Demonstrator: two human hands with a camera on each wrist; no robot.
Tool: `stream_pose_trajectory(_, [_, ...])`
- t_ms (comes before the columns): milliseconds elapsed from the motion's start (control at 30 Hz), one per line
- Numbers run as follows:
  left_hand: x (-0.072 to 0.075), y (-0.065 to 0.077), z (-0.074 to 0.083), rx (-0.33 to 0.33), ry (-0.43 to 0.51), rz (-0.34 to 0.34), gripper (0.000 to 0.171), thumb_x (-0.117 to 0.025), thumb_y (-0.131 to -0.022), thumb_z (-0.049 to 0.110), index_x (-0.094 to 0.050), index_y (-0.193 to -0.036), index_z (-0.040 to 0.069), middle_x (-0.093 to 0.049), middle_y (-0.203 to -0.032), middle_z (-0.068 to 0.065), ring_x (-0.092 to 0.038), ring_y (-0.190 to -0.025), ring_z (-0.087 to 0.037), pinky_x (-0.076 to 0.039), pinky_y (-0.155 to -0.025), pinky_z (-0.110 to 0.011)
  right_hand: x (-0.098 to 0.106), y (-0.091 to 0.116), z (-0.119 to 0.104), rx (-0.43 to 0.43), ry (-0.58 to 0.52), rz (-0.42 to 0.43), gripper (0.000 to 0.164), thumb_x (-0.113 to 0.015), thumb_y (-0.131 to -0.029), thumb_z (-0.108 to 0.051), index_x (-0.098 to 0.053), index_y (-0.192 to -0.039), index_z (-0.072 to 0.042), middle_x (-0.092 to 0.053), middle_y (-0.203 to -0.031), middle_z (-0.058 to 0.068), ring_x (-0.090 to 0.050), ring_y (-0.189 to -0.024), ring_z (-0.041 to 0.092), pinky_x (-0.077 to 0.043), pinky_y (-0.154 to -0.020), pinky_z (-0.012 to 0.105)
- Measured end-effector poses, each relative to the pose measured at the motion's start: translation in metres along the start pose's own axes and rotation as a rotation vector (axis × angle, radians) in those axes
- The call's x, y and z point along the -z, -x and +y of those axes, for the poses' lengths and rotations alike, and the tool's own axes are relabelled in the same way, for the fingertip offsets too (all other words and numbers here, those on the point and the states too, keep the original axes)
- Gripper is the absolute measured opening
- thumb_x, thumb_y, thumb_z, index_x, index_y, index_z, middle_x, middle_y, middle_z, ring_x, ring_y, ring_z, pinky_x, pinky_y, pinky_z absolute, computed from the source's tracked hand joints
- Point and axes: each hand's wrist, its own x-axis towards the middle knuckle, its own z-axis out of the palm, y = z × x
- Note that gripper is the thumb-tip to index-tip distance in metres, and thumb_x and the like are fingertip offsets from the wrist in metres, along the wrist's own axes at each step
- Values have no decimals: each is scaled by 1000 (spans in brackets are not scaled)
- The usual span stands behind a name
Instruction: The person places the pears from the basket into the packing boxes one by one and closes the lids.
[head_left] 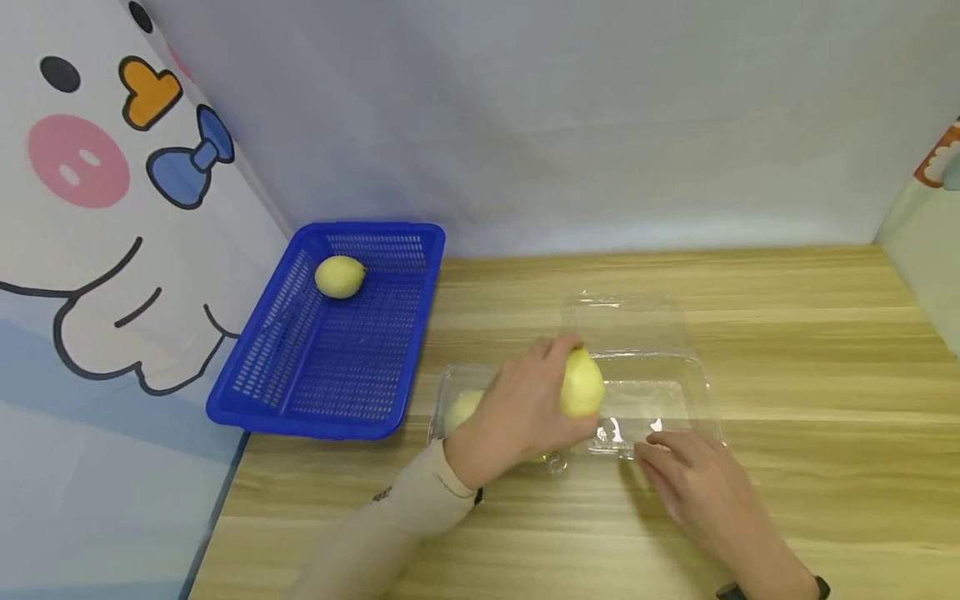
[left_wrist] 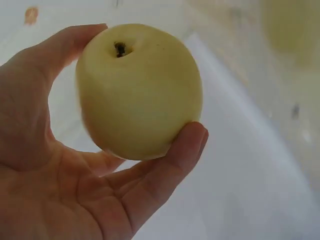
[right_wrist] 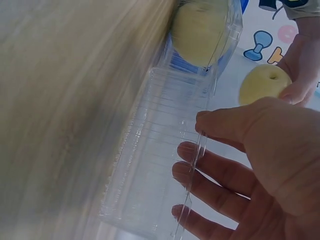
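My left hand (head_left: 525, 400) grips a pale yellow pear (left_wrist: 140, 95) between thumb and fingers, its dark stem facing the left wrist camera. In the head view this pear is held above the left part of an open clear plastic clamshell container (head_left: 652, 400), whose lid (head_left: 626, 325) lies folded back. My right hand (head_left: 693, 483) pinches the near rim of that container, with the thumb and fingertips at its edge in the right wrist view. Below my left forearm is a second clear container (head_left: 450, 379) holding a pear (head_left: 462, 408), partly hidden by the hand.
A blue perforated plastic basket (head_left: 397, 367) stands at the left with one pear (head_left: 340, 277) in its far left corner. The wooden table (head_left: 810, 375) meets a pale backdrop at the back. A cartoon-printed sheet (head_left: 97, 250) borders the left side.
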Motion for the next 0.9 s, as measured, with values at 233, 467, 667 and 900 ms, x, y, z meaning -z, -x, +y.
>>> stream_pose_trajectory(233, [-49,-15,18,-41,-176,33,80,-83,-85,52,-51,-145,12,-68,-126,-10,-73,-90,-24,-61,-72,-31,3,6,1,-29,-9,-28,69,-29,-116,-44,-84,-102,-5,-80,-96,10,-76,-86,27,-62,-76,46])
stream_pose_trajectory(467, [-80,-20,25,-81,-489,102,79,-73,-84,71,-56,-139,17,-73,-123,-4,-73,-103,-19,-61,-83,-31,1,10,0,0,-6,0,71,-28,-116,-46,-85,-100,-8,-79,-97,5,-74,-86,24,-60,-76,45])
stream_pose_trajectory(667, [-91,-26,23,-91,-628,108,70,-72,-85,75,-60,-124,17,-73,-106,-1,-68,-95,-15,-59,-81,-27,1,10,-2,-3,-4,-17,72,-25,-115,-47,-85,-101,-10,-80,-97,3,-74,-85,22,-61,-79,45])
stream_pose_trajectory(900, [-87,-26,24,-44,-634,-13,82,-65,-88,80,-54,-141,17,-70,-121,-2,-67,-110,-18,-58,-93,-30,1,11,-6,-5,-2,-13,73,-23,-115,-46,-85,-102,-11,-80,-96,3,-74,-85,22,-60,-78,45])
